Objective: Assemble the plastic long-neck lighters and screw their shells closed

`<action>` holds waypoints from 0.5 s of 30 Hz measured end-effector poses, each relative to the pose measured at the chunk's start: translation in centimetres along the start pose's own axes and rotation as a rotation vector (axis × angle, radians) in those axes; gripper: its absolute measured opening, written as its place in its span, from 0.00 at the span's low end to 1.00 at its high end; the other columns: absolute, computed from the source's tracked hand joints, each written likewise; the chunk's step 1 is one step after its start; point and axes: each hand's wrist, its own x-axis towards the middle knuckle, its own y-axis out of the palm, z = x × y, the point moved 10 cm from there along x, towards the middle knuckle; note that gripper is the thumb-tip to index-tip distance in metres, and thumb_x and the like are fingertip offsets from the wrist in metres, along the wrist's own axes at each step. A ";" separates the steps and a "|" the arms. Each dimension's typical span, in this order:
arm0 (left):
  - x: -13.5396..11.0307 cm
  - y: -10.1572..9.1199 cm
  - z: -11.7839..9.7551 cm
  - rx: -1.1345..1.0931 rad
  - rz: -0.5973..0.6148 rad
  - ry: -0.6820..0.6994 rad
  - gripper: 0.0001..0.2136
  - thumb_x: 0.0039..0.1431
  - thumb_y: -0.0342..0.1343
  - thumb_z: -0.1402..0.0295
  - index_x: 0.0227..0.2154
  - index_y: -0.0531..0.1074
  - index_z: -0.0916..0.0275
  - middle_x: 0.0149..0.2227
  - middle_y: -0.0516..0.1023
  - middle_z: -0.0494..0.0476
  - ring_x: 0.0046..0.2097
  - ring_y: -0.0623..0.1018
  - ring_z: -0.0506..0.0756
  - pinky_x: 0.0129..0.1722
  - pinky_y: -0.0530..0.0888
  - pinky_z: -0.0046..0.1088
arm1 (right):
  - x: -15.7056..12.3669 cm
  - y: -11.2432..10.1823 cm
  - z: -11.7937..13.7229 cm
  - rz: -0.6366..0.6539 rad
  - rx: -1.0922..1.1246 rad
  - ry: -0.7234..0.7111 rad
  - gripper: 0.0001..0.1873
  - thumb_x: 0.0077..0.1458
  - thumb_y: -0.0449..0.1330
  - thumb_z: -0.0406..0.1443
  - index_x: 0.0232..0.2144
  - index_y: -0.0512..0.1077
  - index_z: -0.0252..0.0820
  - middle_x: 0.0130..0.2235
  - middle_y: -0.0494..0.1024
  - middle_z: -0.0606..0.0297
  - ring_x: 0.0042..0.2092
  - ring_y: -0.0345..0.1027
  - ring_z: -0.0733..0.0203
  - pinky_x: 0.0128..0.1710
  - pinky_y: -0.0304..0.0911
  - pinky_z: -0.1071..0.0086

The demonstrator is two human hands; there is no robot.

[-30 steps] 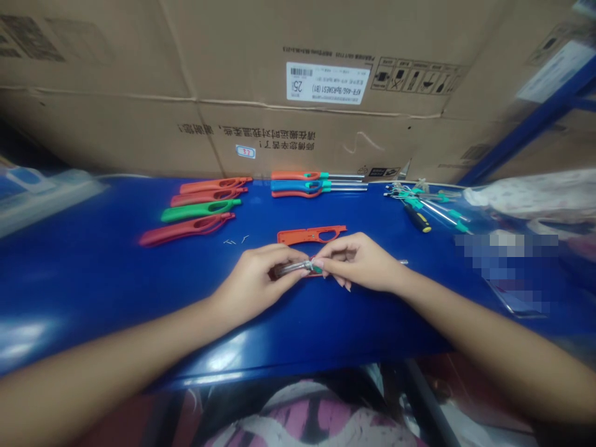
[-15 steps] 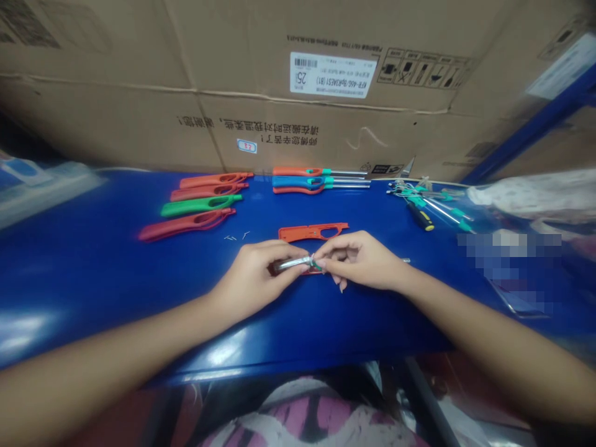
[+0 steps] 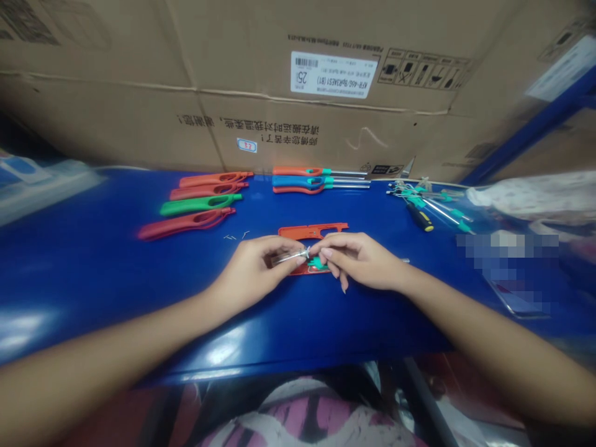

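My left hand (image 3: 254, 270) pinches a small clear tube-like part with a metal tip (image 3: 288, 256) just above the blue table (image 3: 93, 273). My right hand (image 3: 361, 261) meets it from the right, fingers closed on the part's green end piece (image 3: 317, 264). Under both hands lies a red half-shell (image 3: 307, 269), mostly hidden. A second orange half-shell (image 3: 311, 231) lies flat right behind my fingers.
Red, orange and green handle shells (image 3: 195, 205) lie at the back left. Three assembled long lighters (image 3: 316, 180) lie at the back centre. Green-tipped metal rods and a screwdriver (image 3: 421, 217) sit at the right. Tiny pins (image 3: 235, 236) lie loose. Cardboard boxes (image 3: 279, 87) wall off the back.
The clear part has lifted slightly and tilted. The green end now shows lower, by my right fingertips, over the red shell. Both hands stayed in place.
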 end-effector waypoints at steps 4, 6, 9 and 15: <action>0.0 0.1 0.1 -0.011 0.011 -0.008 0.12 0.61 0.62 0.59 0.42 0.81 0.61 0.41 0.84 0.55 0.40 0.82 0.55 0.40 0.77 0.29 | -0.1 -0.1 0.6 -0.018 -0.023 -0.025 0.16 0.65 0.56 0.39 0.47 0.77 0.35 0.26 0.69 0.71 0.20 0.66 0.73 0.18 0.69 0.77; 0.0 0.1 -0.1 0.016 0.012 0.011 0.12 0.61 0.62 0.60 0.42 0.81 0.60 0.41 0.84 0.55 0.39 0.82 0.55 0.39 0.76 0.28 | -0.1 -0.1 0.6 -0.020 -0.023 -0.029 0.16 0.64 0.57 0.39 0.47 0.77 0.34 0.25 0.69 0.72 0.20 0.65 0.73 0.18 0.69 0.77; 0.1 0.0 -0.3 0.039 0.008 0.022 0.11 0.61 0.62 0.60 0.41 0.81 0.60 0.40 0.84 0.54 0.38 0.81 0.54 0.37 0.75 0.27 | 0.0 -0.1 0.4 -0.014 -0.027 -0.036 0.16 0.63 0.59 0.40 0.46 0.78 0.34 0.25 0.70 0.72 0.19 0.65 0.73 0.18 0.68 0.77; 0.0 0.3 -1.0 0.074 0.027 0.050 0.10 0.61 0.62 0.62 0.40 0.82 0.61 0.40 0.84 0.55 0.36 0.80 0.53 0.36 0.74 0.27 | 0.3 -0.2 -0.3 -0.014 -0.009 -0.016 0.15 0.58 0.64 0.41 0.41 0.80 0.33 0.24 0.72 0.70 0.19 0.67 0.71 0.18 0.69 0.75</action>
